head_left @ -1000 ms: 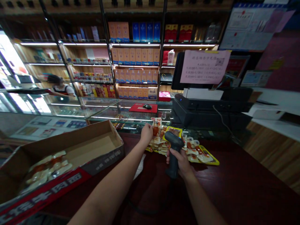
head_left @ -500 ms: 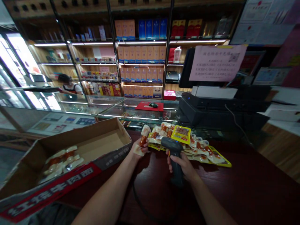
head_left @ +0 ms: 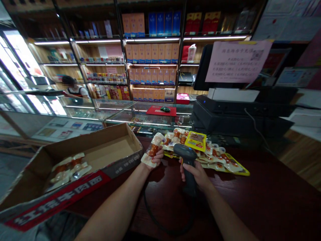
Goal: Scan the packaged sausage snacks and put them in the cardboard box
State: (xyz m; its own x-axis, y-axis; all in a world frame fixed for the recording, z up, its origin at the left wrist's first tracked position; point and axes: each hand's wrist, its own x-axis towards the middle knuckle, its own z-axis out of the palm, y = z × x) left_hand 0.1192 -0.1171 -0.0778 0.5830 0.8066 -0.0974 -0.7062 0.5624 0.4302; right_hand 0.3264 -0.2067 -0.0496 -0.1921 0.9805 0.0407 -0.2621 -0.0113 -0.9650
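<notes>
My left hand (head_left: 155, 160) is closed around a vacuum-sealed snack packet (head_left: 152, 150), clear and white with reddish-brown food inside, its broad side tilted toward me. In my right hand (head_left: 197, 173) is a dark handheld barcode scanner (head_left: 190, 170), gripped by its handle, its head toward the packets. A black cable (head_left: 157, 222) loops over the table below it. Just beyond both hands lies a pile of similar packets (head_left: 217, 155), with a yellow-edged packet (head_left: 196, 141) on top. More sealed packets (head_left: 71, 167) lie at the near left inside an open cardboard box (head_left: 112, 142).
The dark reddish table (head_left: 253, 201) meets a glass display counter (head_left: 117, 115) holding a red mat (head_left: 151, 110) and a mouse (head_left: 165, 109). A monitor with a pink notice (head_left: 237, 63) stands above black equipment (head_left: 225, 113) at right. Another person (head_left: 75, 89) is at the far left.
My left hand has turned the packet so more of its broad side faces me. The scanner stays in my right hand, nearly in place. The view has shifted slightly.
</notes>
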